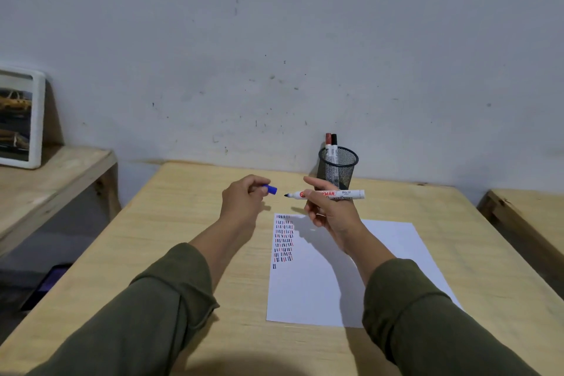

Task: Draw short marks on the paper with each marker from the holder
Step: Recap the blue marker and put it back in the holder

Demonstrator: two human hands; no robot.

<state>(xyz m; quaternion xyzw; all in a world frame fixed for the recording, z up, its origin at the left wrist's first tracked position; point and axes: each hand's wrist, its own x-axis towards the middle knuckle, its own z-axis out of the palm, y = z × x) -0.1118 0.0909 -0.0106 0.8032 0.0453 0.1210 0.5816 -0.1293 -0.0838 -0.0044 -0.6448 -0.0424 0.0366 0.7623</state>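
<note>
My right hand [328, 210] holds a white marker [341, 194] level above the paper, its bare dark tip pointing left. My left hand [244, 198] pinches the marker's blue cap [271, 189], a small gap away from the tip. The white paper [335, 284] lies on the wooden table [183, 253] and carries several rows of short dark blue, red and black marks in its upper left corner. A black mesh holder [338, 166] stands at the back by the wall with a red-capped marker [328, 143] and a black-capped marker [334, 145] upright in it.
A lower wooden shelf [45, 180] at the left bears a white-framed picture [18, 119] leaning on the wall. Another wooden surface [531, 214] stands at the right. A dark object [45, 287] lies on the floor at the left.
</note>
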